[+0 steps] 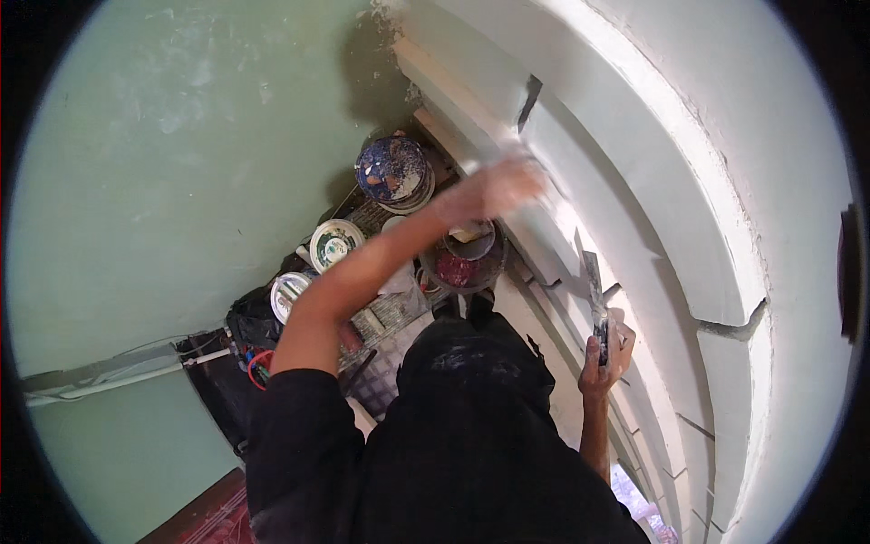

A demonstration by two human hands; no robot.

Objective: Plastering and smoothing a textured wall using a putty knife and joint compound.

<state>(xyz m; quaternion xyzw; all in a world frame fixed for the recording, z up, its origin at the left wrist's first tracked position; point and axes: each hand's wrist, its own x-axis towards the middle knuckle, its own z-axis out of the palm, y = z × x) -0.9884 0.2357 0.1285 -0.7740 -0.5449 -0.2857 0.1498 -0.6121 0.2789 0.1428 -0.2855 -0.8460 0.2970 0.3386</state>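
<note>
My left hand (512, 184) reaches out across my body to the white panelled wall (580, 154) on the right. It is smeared by motion, so its fingers and anything in them are unclear. A thin dark line shows beside its fingertips. Lower on the right, my right hand (609, 352) is closed round the handle of a putty knife (593, 274). The knife's blade points up, close to the white mouldings. Dark gaps (528, 102) break the stepped white strips near my left hand.
Below my left arm stand a blue-topped, paint-spattered bucket (393, 170), a round white lid (335, 245), another pale tub (288, 296) and a dark basin (476, 263) with a smaller container in it. A green wall (181, 181) rises at the left, beside a black bag (254, 317).
</note>
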